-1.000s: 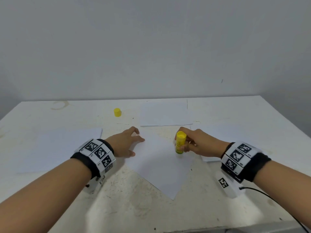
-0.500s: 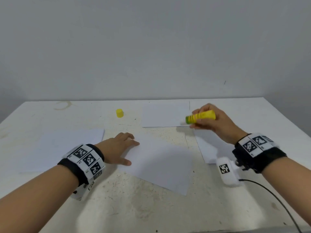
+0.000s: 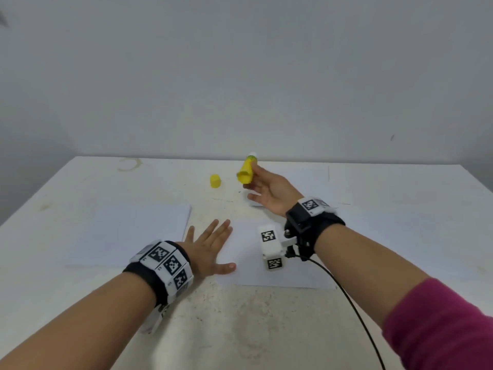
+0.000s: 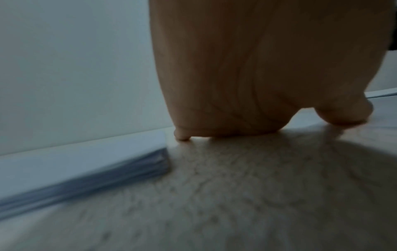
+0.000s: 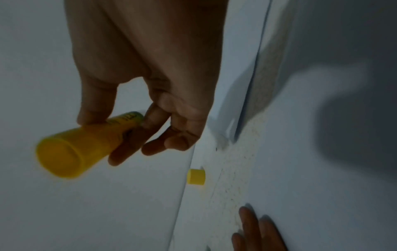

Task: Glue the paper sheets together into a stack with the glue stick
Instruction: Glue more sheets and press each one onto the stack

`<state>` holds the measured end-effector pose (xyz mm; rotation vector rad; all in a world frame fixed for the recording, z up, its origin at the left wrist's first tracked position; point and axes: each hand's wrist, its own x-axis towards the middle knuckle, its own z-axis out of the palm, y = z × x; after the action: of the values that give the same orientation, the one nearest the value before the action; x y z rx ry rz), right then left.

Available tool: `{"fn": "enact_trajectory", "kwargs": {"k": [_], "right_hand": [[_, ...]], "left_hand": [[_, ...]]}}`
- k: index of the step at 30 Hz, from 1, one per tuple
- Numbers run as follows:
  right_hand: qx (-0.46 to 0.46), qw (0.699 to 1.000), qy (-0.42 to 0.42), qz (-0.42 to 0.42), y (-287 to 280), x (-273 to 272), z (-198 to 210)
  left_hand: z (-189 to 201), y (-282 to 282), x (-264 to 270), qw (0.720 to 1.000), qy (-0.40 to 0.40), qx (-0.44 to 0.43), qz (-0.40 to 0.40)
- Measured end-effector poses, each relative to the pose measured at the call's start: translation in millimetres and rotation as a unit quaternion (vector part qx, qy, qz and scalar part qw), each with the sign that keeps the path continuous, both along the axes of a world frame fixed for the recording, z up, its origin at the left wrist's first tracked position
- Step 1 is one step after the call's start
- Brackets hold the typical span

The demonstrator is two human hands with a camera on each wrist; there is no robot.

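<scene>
Glue stick lifted off the sheet

Your right hand (image 3: 269, 189) has swung the uncapped glue stick (image 3: 246, 170) up toward the worktop's far edge, pinched in its fingers; your left hand (image 3: 206, 245) stays flat, fingers spread, pinning the glued sheet (image 3: 293, 273) — next sheet's due.

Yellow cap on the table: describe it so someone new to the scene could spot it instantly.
Start at the worn white table and look toward its far edge by the grey wall. Left of the raised right hand holding the yellow glue stick, the small yellow plastic cap stands alone on bare tabletop. It is the only yellow thing lying loose, short and stubby.
</scene>
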<state>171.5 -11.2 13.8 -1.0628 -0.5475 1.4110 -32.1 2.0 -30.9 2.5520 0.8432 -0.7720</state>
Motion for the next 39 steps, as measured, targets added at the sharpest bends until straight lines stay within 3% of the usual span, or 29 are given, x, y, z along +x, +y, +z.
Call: {"fn": "enact_trajectory", "kwargs": {"k": [3, 6, 9, 13, 22, 28, 32, 34, 39], "right_hand": [[0.004, 0.975, -0.220, 0.036, 26.9, -14.7, -4.5], [-0.014, 0.861, -0.507, 0.049, 48.9, -21.7, -5.4], [-0.029, 0.778, -0.624, 0.067, 63.6, -29.0, -9.7], [-0.037, 0.737, -0.669, 0.087, 72.4, -39.0, -13.0], [-0.060, 0.720, -0.681, 0.116, 71.6, -46.2, -10.5], [-0.057, 0.791, -0.599, 0.108, 31.2, -23.6, 13.7], [-0.058, 0.786, -0.607, 0.103, -30.6, 17.7, 37.6], [-0.105, 0.749, -0.643, 0.118, -67.1, 49.7, 42.1], [-0.355, 0.557, -0.694, 0.285, -148.8, 115.3, 22.3]], "left_hand": [[0.5, 2.0, -0.6, 1.000, -0.002, -0.011, -0.009], [2.1, 2.3, -1.2, 1.000, -0.005, -0.024, -0.010], [1.8, 2.9, -0.7, 0.999, -0.009, -0.032, -0.005], [0.6, 4.3, -0.8, 0.999, -0.015, -0.035, 0.002], [5.0, -1.1, 0.0, 1.000, 0.011, -0.018, 0.012], [6.8, -0.5, 0.1, 1.000, 0.019, -0.023, 0.011], [7.1, 2.1, 0.0, 0.999, 0.020, -0.031, -0.009], [5.8, 2.4, 0.3, 0.999, 0.017, -0.025, -0.012], [3.5, 0.4, -0.7, 1.000, 0.010, -0.017, -0.014]]}}
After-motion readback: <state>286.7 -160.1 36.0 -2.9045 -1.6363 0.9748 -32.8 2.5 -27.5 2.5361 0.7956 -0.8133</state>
